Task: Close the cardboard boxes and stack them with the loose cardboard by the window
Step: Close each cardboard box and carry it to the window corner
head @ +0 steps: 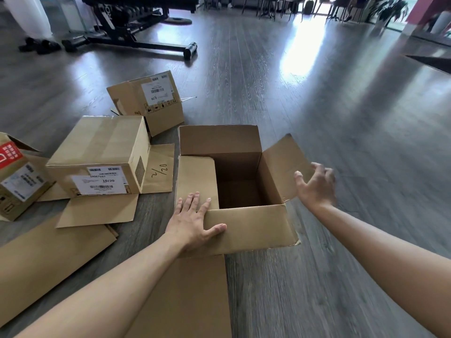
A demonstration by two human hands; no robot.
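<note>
Step in hand: we judge that we are folding in the flaps of the open box (234, 191), which sits on the floor (341, 118) right in front of us.
Left hand (192, 223): we lay it flat, fingers straight and spread, on the left flap (196, 176), already folded inward, with the thumb along the near flap (249, 228).
Right hand (317, 185): fingers apart and loosely curved at the right flap (285, 167); it is blurred, so we cannot tell whether it touches the flap.
Doing it well: we would keep the left flap pressed level, bring the right flap over to meet it, then fold the near flap and the far flap (219, 139) along their creases.
Other boxes: a closed box (97, 154) labelled 10/20 rests on flattened cardboard (158, 167) to our left; another labelled box (146, 101) stands behind it; a third box (14, 176) sits at the left edge.
Loose cardboard: flat sheets (48, 259) lie on the floor near our left arm.
Materials: plain brown corrugated board, matte, with sharp creases and white printed labels; the floor is grey wood-grain plank with a sheen from the bright far end of the room.
</note>
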